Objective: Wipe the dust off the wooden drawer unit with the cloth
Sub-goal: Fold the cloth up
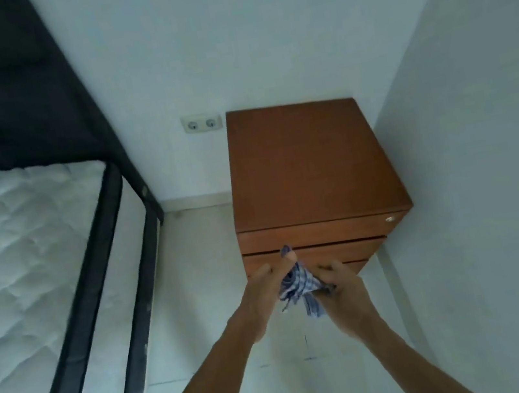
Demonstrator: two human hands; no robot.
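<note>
A brown wooden drawer unit (308, 161) stands in the room's corner, its flat top bare and its drawer fronts facing me. In front of those drawers, both hands hold a bunched blue-and-white checked cloth (298, 287). My left hand (261, 292) pinches the cloth's upper end between thumb and fingers. My right hand (345, 288) grips the cloth's lower right end. The cloth hangs in the air, below the level of the unit's top and apart from the wood.
A bed with a white quilted mattress (19, 254) and a black metal frame (104, 255) fills the left. A double wall socket (201, 124) sits left of the unit. White walls close in behind and to the right. Pale floor tiles (195, 274) lie between bed and unit.
</note>
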